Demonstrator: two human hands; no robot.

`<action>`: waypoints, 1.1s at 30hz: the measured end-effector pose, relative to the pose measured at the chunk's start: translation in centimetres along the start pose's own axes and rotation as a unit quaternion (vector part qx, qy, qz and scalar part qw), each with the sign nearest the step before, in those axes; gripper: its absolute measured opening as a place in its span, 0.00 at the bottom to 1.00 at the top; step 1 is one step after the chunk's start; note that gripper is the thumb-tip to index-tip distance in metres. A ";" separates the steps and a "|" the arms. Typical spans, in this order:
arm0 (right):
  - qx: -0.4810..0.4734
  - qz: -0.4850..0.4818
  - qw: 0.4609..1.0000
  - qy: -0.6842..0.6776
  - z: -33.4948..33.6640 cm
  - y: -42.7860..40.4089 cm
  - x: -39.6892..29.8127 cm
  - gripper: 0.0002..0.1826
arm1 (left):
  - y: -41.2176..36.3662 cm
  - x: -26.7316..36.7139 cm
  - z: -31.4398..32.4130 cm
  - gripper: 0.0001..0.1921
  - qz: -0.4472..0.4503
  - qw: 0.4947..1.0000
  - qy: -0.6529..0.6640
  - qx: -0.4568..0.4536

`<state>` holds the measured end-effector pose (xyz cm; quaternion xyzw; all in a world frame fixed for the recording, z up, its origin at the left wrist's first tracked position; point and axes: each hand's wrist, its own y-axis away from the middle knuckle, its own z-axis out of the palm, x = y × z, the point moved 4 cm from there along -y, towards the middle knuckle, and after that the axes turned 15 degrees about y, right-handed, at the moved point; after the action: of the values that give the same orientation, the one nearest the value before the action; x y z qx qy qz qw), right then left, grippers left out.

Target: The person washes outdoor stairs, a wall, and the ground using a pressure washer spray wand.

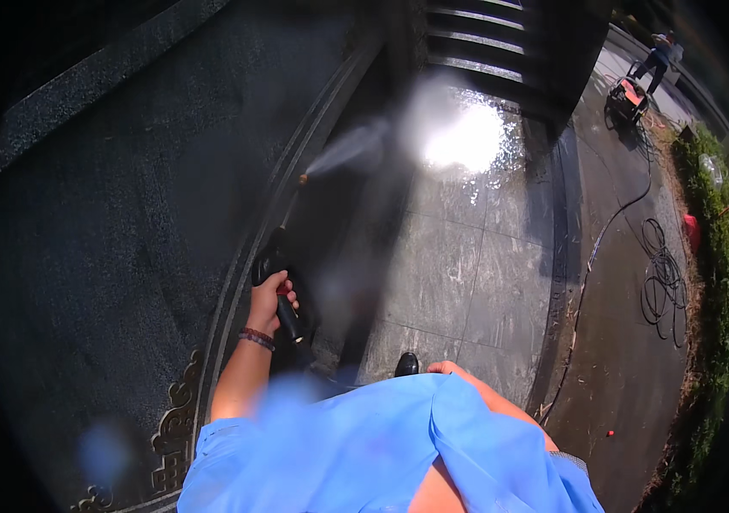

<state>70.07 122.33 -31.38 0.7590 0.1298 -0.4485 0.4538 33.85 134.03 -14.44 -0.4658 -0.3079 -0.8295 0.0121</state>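
Note:
My left hand [269, 298] is closed around the grip of a black pressure-washer gun [271, 256]. A thin metal lance [290, 208] runs from the gun to an orange-brown nozzle [303, 179]. From the nozzle a white fan of water [348, 149] sprays up and to the right, in front of a dark stone wall [121, 224] with a moulded edge. Only part of my right hand [443, 367] shows, beside a black shoe [407, 364]. A blue shirt [364, 442] covers the rest, so what it holds is hidden.
Wet stone paving [441, 276] reflects glaring sun. On the right, a hose [614, 215] leads along wet ground from an orange-and-black pressure washer [630, 96], with a person [658, 61] standing behind. A coiled hose [662, 279] lies near a green plant border [714, 256].

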 end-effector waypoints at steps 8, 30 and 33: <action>0.035 0.001 0.999 0.005 -8.2 -3.0 -2.0 0.13 | -5.5 3.9 10.5 0.09 0.083 0.995 -0.008 -0.050; -0.024 -0.076 0.996 -0.049 -39.9 -6.2 9.8 0.17 | -15.8 -0.8 48.7 0.07 0.064 0.990 0.020 -0.126; 0.006 -0.065 0.997 -0.047 -43.1 -4.7 8.0 0.17 | -15.5 -1.3 50.6 0.05 0.144 0.987 -0.034 -0.066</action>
<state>96.01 157.95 -32.42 0.7296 0.1552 -0.5130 0.4247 68.54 172.67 -4.09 -0.5334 -0.1819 -0.8211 0.0903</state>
